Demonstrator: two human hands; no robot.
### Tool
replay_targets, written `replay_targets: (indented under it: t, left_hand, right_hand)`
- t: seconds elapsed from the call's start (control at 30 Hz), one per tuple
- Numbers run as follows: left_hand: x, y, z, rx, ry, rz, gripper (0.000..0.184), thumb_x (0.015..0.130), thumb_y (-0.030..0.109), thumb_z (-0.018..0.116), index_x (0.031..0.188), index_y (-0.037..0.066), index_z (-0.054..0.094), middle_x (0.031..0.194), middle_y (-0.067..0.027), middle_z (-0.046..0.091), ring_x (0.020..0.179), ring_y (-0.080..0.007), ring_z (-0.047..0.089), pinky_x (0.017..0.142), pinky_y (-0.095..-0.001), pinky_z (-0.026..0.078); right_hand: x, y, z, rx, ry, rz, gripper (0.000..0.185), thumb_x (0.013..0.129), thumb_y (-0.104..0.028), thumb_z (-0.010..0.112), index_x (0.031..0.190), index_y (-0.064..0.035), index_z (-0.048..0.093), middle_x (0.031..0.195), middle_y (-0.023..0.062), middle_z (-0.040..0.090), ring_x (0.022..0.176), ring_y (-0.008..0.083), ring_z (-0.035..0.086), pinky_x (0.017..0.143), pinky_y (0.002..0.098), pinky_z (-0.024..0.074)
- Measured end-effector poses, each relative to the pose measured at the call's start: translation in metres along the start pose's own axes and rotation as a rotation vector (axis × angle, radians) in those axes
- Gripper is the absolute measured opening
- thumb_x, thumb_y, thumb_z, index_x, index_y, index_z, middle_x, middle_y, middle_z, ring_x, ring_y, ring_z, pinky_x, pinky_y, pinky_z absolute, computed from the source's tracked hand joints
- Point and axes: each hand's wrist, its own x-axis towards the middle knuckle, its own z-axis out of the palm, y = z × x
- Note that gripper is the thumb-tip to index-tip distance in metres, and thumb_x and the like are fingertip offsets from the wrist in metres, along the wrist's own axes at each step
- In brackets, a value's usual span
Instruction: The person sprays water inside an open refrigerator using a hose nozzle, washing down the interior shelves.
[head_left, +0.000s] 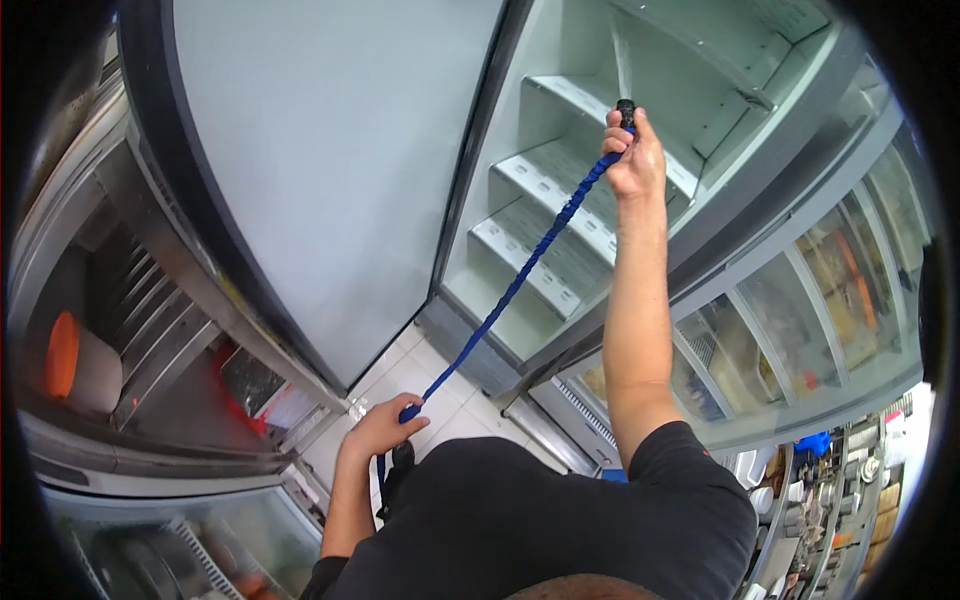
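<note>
My right hand (634, 160) is raised inside the open fridge (560, 150), its fingers wrapped round the black nozzle (626, 110) of a blue hose. A stream of water (622, 60) shoots from the nozzle toward the upper part of the cabinet. The crinkled blue hose (530, 262) runs stretched down to the left. Low in the view, my left hand (386, 428) is closed round the hose by my waist. White slotted shelves (560, 195) sit in steps within the fridge, below the nozzle.
The fridge's pale door (330, 150) stands swung open on the left. Beyond it is a steel cabinet holding a white container with an orange end (62, 355). A glass-fronted fridge (800, 310) stands on the right, with stocked shelves (830, 500) behind me. White floor tiles (450, 405) lie below.
</note>
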Motion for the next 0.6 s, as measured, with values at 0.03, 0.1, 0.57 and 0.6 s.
replay_targets:
  t: [0.03,0.1,0.57,0.6]
  left_hand:
    - [0.001,-0.003,0.002,0.014,0.009,0.027,0.048,0.093,0.039,0.078,0.127,0.008,0.065,0.092,-0.0075,0.069,0.085,-0.0183,0.064,0.078,-0.034,0.053]
    - [0.003,-0.009,0.007,0.03,0.037,0.074,0.047,0.094,0.038,0.077,0.127,0.008,0.065,0.092,-0.0077,0.069,0.085,-0.0184,0.064,0.078,-0.0343,0.053]
    - [-0.005,0.005,0.007,0.02,0.014,0.022,0.046,0.095,0.035,0.076,0.132,0.01,0.063,0.088,-0.0067,0.067,0.082,-0.0175,0.062,0.076,-0.0335,0.051]
    - [-0.006,0.006,0.007,0.021,0.002,0.007,0.049,0.095,0.038,0.076,0.132,0.009,0.063,0.09,-0.0091,0.068,0.083,-0.0201,0.064,0.077,-0.0347,0.052]
  right_hand:
    - [-0.006,0.006,0.0,-0.045,-0.008,0.014,0.029,0.11,-0.026,0.052,0.116,0.0026,0.054,0.094,0.0095,0.062,0.063,0.0067,0.049,0.051,0.0201,0.0422]
    - [-0.022,0.025,-0.001,-0.128,-0.008,0.076,0.03,0.11,-0.026,0.054,0.116,0.0026,0.055,0.094,0.0094,0.063,0.062,0.0064,0.048,0.051,0.0198,0.042]
    - [-0.055,0.132,-0.118,-0.03,0.271,0.296,0.023,0.108,-0.03,0.057,0.11,-0.0078,0.052,0.089,0.012,0.062,0.062,0.0109,0.049,0.05,0.0252,0.0401]
    - [-0.064,0.126,-0.101,-0.049,0.342,0.238,0.021,0.108,-0.026,0.056,0.109,-0.0056,0.05,0.089,0.0106,0.061,0.06,0.0084,0.047,0.048,0.0222,0.0393]
